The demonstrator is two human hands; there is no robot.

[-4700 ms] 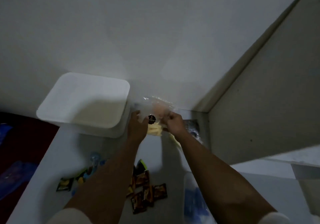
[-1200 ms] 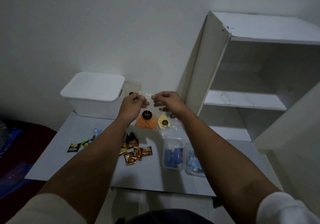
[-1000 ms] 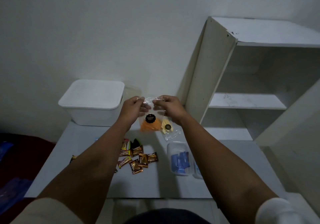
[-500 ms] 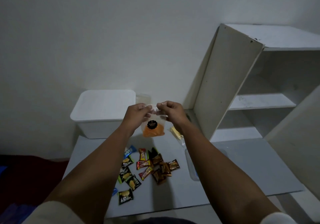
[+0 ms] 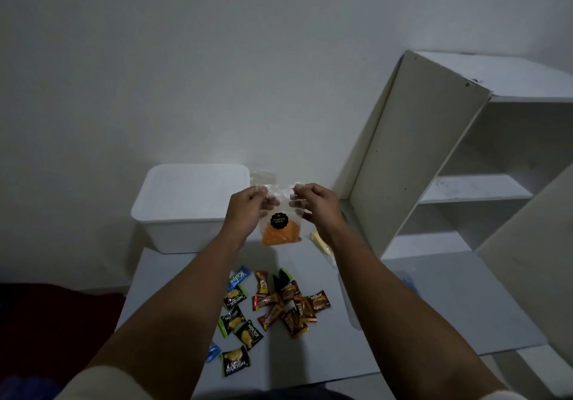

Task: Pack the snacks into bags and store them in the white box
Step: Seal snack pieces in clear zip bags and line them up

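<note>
Snacks are partly packed: a clear plastic bag (image 5: 280,213) of orange sticks with a round black label hangs at frame centre, its top edge pinched between the left hand (image 5: 248,206) and right hand (image 5: 316,202), probably being sealed. Loose foil-wrapped snack packets (image 5: 269,306) lie unbagged on the grey tabletop (image 5: 434,306) below. At centre left, the white lidded plastic box (image 5: 189,204) is closed; storing remains.

Dim room: plain white wall (image 5: 217,58) beyond the hands; open white shelf unit (image 5: 465,182) to their right; dark red floor (image 5: 62,322) lower left.
</note>
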